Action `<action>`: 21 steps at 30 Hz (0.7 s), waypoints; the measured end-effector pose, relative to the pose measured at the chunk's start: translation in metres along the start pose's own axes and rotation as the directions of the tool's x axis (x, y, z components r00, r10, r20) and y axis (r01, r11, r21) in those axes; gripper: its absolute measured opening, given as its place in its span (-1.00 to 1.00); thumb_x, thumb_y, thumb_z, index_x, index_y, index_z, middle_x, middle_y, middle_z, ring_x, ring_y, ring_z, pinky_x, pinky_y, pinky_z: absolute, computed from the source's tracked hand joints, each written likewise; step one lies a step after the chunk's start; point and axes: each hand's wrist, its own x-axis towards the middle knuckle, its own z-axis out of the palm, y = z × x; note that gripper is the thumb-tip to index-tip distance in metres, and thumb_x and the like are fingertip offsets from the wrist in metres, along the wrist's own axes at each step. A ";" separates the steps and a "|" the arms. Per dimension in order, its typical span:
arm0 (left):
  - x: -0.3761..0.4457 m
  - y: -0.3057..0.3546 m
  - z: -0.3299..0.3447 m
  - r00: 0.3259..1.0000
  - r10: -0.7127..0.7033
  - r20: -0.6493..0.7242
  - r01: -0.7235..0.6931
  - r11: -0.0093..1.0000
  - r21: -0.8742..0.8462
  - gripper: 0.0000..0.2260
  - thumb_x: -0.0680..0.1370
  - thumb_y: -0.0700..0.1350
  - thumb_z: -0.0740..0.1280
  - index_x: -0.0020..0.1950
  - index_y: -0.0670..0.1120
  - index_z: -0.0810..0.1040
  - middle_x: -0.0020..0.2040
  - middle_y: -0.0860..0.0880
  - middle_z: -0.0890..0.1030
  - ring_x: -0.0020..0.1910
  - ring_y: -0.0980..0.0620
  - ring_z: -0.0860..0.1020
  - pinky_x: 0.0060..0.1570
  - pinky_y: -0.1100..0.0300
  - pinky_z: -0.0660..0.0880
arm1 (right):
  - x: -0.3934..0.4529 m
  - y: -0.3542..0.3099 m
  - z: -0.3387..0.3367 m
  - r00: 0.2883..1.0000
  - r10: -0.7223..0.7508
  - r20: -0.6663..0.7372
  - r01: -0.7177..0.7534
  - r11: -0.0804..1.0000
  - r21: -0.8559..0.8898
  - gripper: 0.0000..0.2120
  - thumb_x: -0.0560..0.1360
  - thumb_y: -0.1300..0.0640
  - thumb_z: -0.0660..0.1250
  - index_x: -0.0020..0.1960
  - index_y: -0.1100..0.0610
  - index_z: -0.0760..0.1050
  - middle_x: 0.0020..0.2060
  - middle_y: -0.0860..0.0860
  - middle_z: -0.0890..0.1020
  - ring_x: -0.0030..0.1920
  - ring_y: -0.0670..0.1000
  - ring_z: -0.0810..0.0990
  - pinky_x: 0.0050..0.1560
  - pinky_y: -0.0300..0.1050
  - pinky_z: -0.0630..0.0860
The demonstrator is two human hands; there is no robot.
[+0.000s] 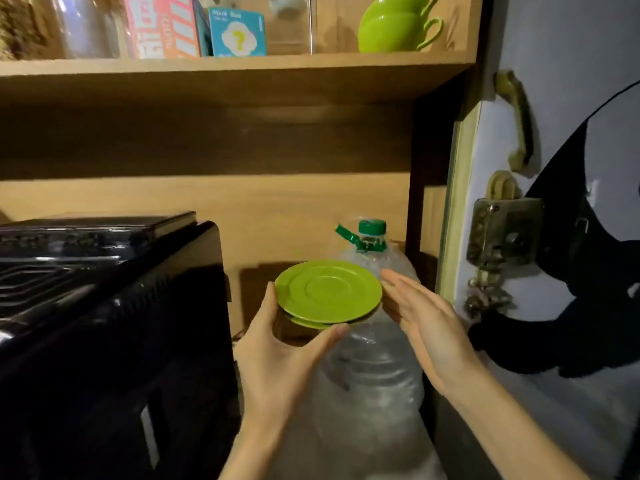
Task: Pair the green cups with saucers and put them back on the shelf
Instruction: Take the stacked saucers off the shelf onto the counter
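Two glossy lime-green saucers [328, 291] are stacked, round and shallow with a raised centre ring; the lower one peeks out at the front edge. They are held in front of a large, crinkled clear plastic water bottle [370, 375] with a dark green cap. Two smooth green cups [394, 27], nested with looped handles to the right, sit on the upper wooden shelf [221, 69] beside colourful boxes [194, 27]. A shiny black appliance [104, 323] fills the left; a pale door with a brass lock [502, 233] stands right. The left hand [277, 355] pinches the stack, its grip clasping the saucers between thumb and fingers. The right hand [426, 327] is flat and released, fingers extended by the saucers' right rim
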 end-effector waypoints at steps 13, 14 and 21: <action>-0.126 -0.123 -0.008 0.954 -0.272 0.125 0.257 0.958 0.124 -0.12 0.05 0.09 0.58 0.28 0.24 0.25 0.22 0.29 0.42 0.22 0.30 0.42 0.12 0.62 0.28 | -0.068 0.153 -0.038 0.907 0.420 -0.012 -0.419 0.907 0.049 -0.72 0.59 0.16 0.04 0.03 0.07 0.53 0.03 0.01 0.60 0.08 -0.07 0.54 0.20 -0.15 0.36; -0.133 -0.130 -0.009 0.948 -0.291 0.131 0.272 0.951 0.146 -0.13 0.04 0.15 0.55 0.27 0.27 0.24 0.20 0.33 0.41 0.21 0.29 0.43 0.13 0.58 0.31 | -0.071 0.161 -0.039 0.894 0.447 -0.014 -0.446 0.893 0.060 -0.72 0.59 0.16 0.03 -0.01 0.06 0.53 0.03 0.02 0.60 0.07 -0.06 0.54 0.18 -0.16 0.36; -0.169 -0.175 -0.021 0.881 -0.438 0.180 0.371 0.874 0.314 -0.07 0.11 0.01 0.61 0.40 -0.03 0.28 0.28 0.07 0.45 0.28 0.07 0.44 0.21 0.31 0.33 | -0.085 0.220 -0.046 0.840 0.542 -0.011 -0.542 0.840 -0.003 -0.72 0.60 0.20 0.02 0.10 0.16 0.51 0.14 0.14 0.57 0.11 0.00 0.56 0.18 -0.14 0.40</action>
